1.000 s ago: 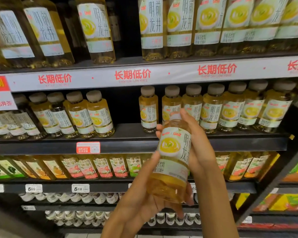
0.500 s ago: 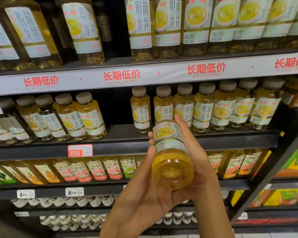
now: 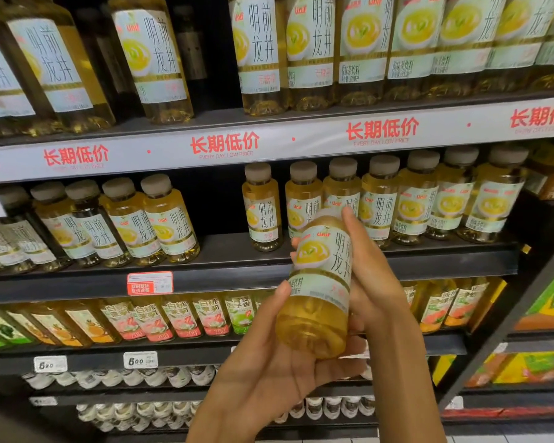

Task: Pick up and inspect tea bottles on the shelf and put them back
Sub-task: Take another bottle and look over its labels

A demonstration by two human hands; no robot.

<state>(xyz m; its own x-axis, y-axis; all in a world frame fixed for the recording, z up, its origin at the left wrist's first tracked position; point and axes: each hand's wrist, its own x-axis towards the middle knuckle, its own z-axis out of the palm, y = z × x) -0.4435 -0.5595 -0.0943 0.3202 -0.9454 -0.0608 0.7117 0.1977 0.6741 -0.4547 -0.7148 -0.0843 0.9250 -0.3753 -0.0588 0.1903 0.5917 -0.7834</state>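
Amber tea bottle [image 3: 317, 302] (pale label) tilted, clasped by left hand [image 3: 269, 372], right hand [image 3: 375, 282].

Bright overhead store light, dark shelf recesses, soft motion blur, wide-angle bending at edges

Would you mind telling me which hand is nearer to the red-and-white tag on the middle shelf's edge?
Left. The left hand cradles the held tea bottle from below, just right of and below the tag. The right hand grips the bottle's far side, farther right.
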